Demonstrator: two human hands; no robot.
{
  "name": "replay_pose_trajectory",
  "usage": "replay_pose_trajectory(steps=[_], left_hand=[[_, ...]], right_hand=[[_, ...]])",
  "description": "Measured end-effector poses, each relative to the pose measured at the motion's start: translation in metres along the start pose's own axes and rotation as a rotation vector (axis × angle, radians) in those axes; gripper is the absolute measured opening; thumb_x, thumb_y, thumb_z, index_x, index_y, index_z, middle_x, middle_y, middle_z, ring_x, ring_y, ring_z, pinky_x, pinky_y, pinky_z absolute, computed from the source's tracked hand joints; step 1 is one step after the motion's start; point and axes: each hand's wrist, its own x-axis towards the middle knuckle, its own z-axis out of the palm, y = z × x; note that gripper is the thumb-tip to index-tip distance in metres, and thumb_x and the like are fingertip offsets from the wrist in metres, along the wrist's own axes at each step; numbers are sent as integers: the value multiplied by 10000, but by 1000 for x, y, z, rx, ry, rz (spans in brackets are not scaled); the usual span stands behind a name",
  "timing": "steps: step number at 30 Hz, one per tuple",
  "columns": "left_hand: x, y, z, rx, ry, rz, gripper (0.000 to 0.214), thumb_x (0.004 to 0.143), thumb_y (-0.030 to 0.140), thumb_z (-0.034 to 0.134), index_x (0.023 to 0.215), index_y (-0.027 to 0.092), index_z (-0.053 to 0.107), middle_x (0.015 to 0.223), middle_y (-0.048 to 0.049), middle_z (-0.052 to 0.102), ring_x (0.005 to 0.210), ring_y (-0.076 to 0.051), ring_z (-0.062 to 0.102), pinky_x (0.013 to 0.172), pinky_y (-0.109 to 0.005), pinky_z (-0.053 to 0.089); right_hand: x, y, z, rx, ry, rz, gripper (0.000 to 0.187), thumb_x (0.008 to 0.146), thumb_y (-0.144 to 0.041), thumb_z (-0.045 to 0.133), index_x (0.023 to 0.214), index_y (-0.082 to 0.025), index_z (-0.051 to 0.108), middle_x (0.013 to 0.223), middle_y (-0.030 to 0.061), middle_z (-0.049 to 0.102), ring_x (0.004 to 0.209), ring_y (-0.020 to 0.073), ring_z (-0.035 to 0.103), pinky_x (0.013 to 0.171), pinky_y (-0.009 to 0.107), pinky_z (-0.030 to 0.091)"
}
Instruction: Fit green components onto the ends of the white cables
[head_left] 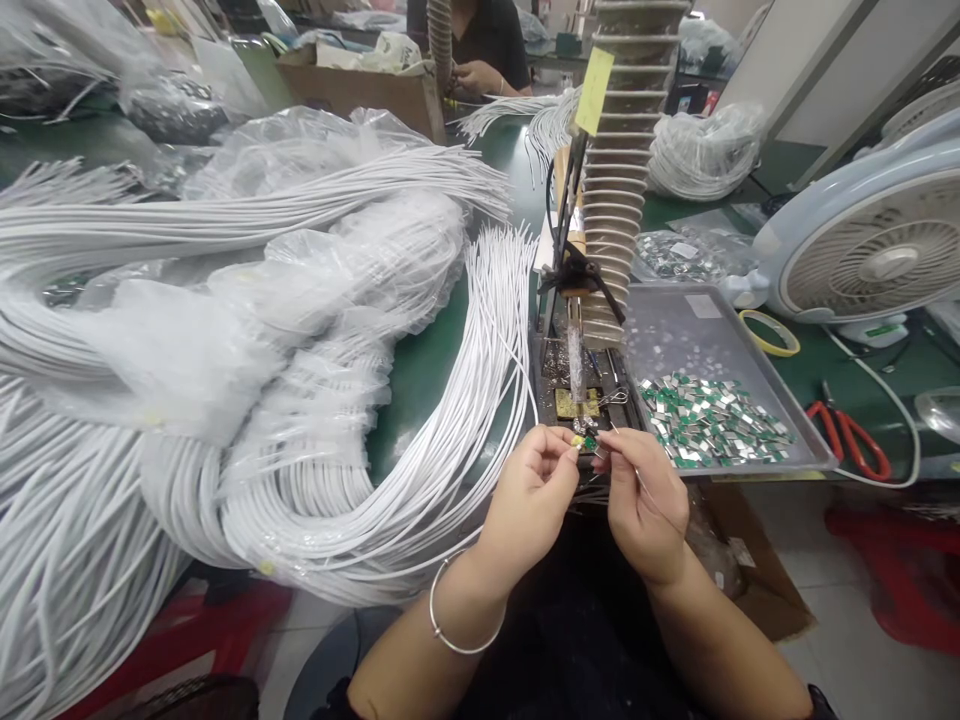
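My left hand (529, 495) pinches a small yellow-tipped piece (577, 440), probably a wire end, though it is too small to tell. My right hand (649, 505) holds a thin metal tool (624, 447), possibly tweezers, close to a small green piece (590, 443). Both hands are raised just in front of a metal work fixture (570, 375) with a brass plate (577, 403). A grey metal tray (697, 330) of small green-and-silver pieces (712, 420) lies to the right. Long white cables (375, 480) sweep in large bundles to the left.
Plastic-wrapped cable bundles (262, 300) cover the green bench at left. A ribbed duct (615, 170) rises behind the fixture. A fan (870, 245), red-handled scissors (847, 440) and yellow tape (769, 332) sit at right. A co-worker's hands (476, 78) are at the far bench.
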Motion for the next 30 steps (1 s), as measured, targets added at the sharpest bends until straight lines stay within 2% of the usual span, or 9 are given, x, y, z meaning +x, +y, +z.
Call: replay_pose_trajectory(steps=[6,10,14,18,22,26,30], left_hand=[[-1,2,-2,144,-31,82,115,843,216,488,738,172,503,897,-35,557,850,-126,548,777,-247,442],[-1,4,-3,246,-41,101,117,848,217,475,770,168,547,856,-33,587,816,-135,561,761,-255,448],[0,6,-8,326,-86,108,127,854,231,475,809,172,579,836,-27,613,796,-139,570,744,-259,448],[1,10,-10,340,-138,65,119,845,234,482,791,173,569,819,-25,612,781,-139,566,710,-262,447],[1,13,-6,285,-106,30,93,811,186,487,722,175,512,865,-26,591,742,-120,554,643,-243,438],[1,16,-2,265,-78,-2,84,791,168,487,708,176,488,904,-27,570,721,-107,546,603,-231,422],[0,18,0,259,-57,6,92,788,168,487,697,176,476,909,-24,561,703,-98,537,598,-229,415]], right_hand=[[2,1,-3,-61,-91,47,139,847,-99,490,909,-192,571,797,33,600,732,143,589,652,289,512],[2,2,-3,-95,-42,15,129,835,-92,503,876,-199,562,777,24,554,722,142,560,625,286,493],[1,4,-2,-103,-24,-48,179,823,-50,501,909,-193,566,779,29,555,721,143,558,640,294,497],[1,5,-2,-50,-58,-89,235,825,-36,476,994,-171,567,882,72,594,837,167,592,734,325,519],[-2,3,-1,-33,-93,-75,295,849,-72,412,1098,-160,542,964,105,609,913,193,603,783,371,533],[-4,0,1,-49,4,8,325,871,-109,389,1180,-172,470,944,90,648,826,166,651,703,316,566],[-6,0,2,-49,72,74,246,881,-117,402,1098,-182,497,860,55,688,738,139,680,656,266,570]])
